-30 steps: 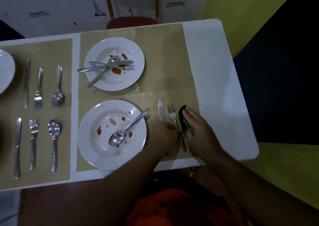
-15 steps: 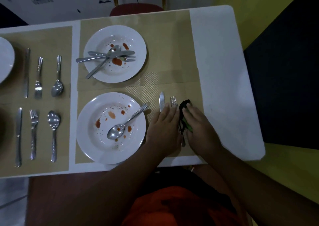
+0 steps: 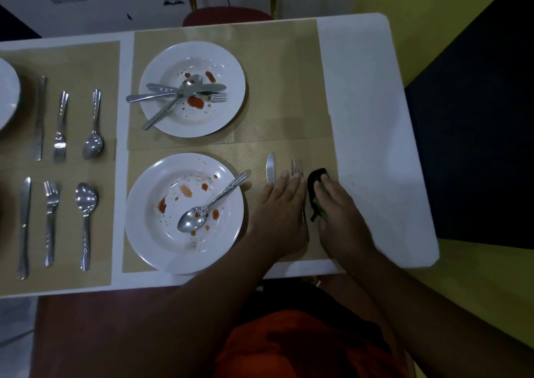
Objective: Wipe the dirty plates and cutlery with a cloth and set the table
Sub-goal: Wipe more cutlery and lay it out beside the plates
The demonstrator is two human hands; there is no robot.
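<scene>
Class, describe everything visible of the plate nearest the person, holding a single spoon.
The near plate is round, white, glossy like ceramic, with a wide rim and shallow well. It lies flat on a tan placemat. Red sauce smears and dark specks dirty it. One metal spoon rests in it, bowl in the well, handle over the right rim.

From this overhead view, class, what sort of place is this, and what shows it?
Probably a dining area: a white table with placemats, sauce-stained plates and laid-out cutlery, plus a red-seated chair at its far side.
</scene>
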